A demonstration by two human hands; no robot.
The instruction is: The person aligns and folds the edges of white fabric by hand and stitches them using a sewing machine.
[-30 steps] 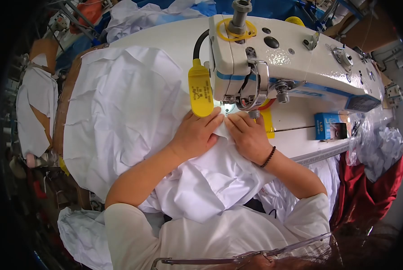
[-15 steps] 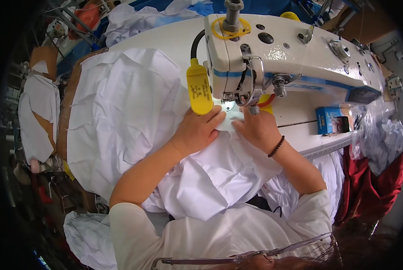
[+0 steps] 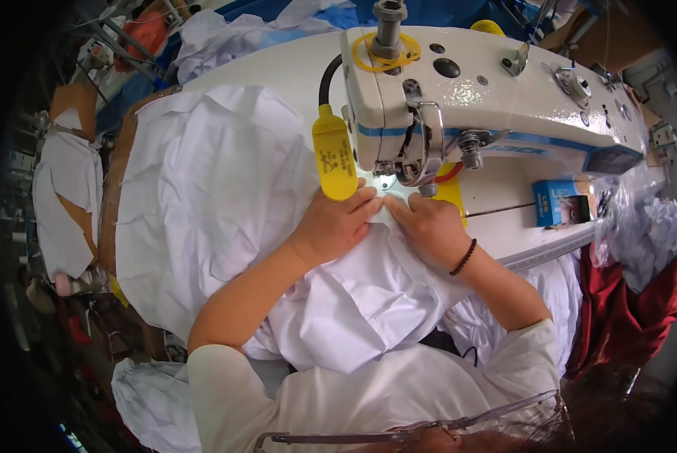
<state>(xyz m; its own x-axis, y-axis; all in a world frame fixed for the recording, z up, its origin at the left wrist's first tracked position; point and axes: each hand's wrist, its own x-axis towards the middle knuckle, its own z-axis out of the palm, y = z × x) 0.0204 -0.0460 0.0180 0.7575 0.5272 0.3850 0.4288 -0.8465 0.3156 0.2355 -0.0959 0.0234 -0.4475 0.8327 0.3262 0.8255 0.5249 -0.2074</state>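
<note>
Left hand and right hand, grips half-curled, touch crumpled white cloth beside the blue-striped white sewing machine; pinching, I can't tell!

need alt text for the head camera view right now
A left hand and right hand rest close together on white fabric at a white sewing machine. A blue box sits on the worktable to the right.

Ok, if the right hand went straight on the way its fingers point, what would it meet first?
Most likely the left hand, just ahead on the cloth; exact depth is unclear.
</note>
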